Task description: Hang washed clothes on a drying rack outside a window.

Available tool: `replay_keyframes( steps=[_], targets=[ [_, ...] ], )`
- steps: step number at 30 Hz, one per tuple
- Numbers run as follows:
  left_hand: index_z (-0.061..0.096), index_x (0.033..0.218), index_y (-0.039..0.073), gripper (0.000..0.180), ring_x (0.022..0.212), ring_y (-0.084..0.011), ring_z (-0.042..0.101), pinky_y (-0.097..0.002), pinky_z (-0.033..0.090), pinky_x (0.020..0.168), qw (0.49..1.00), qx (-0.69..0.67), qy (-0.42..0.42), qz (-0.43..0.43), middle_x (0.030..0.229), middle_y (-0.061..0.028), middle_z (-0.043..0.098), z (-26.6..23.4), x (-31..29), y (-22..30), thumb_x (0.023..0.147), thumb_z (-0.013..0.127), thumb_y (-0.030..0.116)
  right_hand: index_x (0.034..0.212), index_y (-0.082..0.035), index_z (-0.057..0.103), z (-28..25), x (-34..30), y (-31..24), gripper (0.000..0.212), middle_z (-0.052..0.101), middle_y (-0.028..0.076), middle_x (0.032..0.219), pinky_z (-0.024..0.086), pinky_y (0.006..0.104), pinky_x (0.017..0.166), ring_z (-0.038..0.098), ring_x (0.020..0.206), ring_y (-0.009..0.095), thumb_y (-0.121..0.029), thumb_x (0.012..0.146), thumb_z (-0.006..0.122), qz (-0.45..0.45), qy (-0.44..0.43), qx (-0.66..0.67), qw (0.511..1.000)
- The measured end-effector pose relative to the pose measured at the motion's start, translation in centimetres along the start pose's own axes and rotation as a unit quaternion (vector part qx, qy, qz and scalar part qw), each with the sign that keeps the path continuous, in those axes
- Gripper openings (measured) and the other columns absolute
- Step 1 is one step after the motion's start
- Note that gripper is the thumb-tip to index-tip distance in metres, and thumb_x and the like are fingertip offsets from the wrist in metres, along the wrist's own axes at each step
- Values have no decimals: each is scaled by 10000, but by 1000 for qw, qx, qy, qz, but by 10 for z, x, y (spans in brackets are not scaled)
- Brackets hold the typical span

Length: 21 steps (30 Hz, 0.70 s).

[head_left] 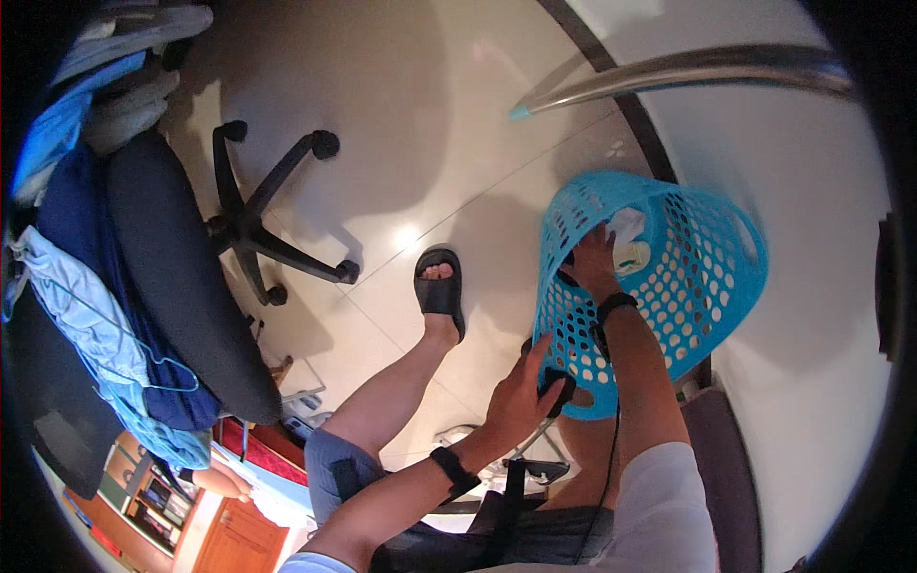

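Observation:
A light-blue plastic laundry basket (669,201) with round holes leans at my right, its opening facing me. My right hand (596,263) reaches down inside it, fingers stretched out beside a crumpled white cloth (628,227). A pale yellowish piece (630,257) lies just below that cloth. Something dark shows by this hand's fingers, too hidden to name. At the basket's near left rim, my left hand (518,393) is closed on the edge, some fingers out of sight. A black object (556,390) sits against its palm. Both wrists wear black bands.
On the left stands a black office chair (248,224) with clothes (86,315) draped over it and a blue hanger among them. A curved metal tube (688,72) juts in at upper right by the white wall (802,286). My foot wears a black slide sandal (439,286).

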<state>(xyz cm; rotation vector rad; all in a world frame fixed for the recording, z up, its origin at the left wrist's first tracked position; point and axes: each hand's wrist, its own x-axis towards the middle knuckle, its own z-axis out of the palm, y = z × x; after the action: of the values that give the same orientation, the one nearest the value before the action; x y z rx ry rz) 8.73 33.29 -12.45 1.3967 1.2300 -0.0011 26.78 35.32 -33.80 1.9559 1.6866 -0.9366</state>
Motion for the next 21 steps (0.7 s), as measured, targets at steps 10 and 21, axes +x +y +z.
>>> replay_keyframes(
  steps=[10,21],
  targets=[
    [430,1200,45,351,633,-314,657,-362,513,509,998,28,-39,-51,758,-199,635,-20,-12,-8,883,566,108,1168,-38,545,53,-4,47,402,494,205,1232,426,423,937,496,1101,370,-53,771,608,30,78,201,976],
    [429,1130,29,381,492,-63,519,-226,364,403,940,-219,-15,-262,549,-43,546,-44,-44,25,836,662,97,1408,-243,240,46,-62,59,896,148,259,1453,491,448,869,468,1158,428,-288,692,778,184,-121,143,965]
  ],
)
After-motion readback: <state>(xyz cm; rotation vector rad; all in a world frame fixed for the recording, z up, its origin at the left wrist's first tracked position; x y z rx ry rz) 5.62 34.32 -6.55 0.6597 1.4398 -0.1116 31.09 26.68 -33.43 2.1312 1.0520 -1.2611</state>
